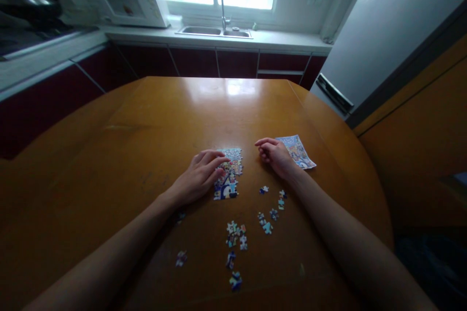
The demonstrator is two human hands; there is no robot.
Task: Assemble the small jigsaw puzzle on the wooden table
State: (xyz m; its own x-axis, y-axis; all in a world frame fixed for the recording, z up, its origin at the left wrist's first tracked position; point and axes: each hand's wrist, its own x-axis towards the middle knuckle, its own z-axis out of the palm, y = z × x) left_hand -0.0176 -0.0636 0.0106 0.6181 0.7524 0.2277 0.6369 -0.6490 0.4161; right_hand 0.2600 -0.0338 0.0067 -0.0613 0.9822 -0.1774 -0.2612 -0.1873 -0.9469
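Note:
A partly assembled jigsaw puzzle (231,170) lies on the round wooden table (153,121). My left hand (199,175) rests flat on its left edge, fingers stretched out across the joined pieces. To the right, my right hand (276,154) lies on the table with its fingers curled loosely inward, partly over a printed picture sheet (299,151). What sits under those fingers is hidden. Several loose puzzle pieces (236,238) are scattered on the table between my forearms, nearer to me.
Beyond the table runs a kitchen counter with a sink and tap (223,14) under a bright window. A white microwave (133,7) stands at the left, a stove with a pan (31,7) further left. A grey fridge (383,34) stands at the right.

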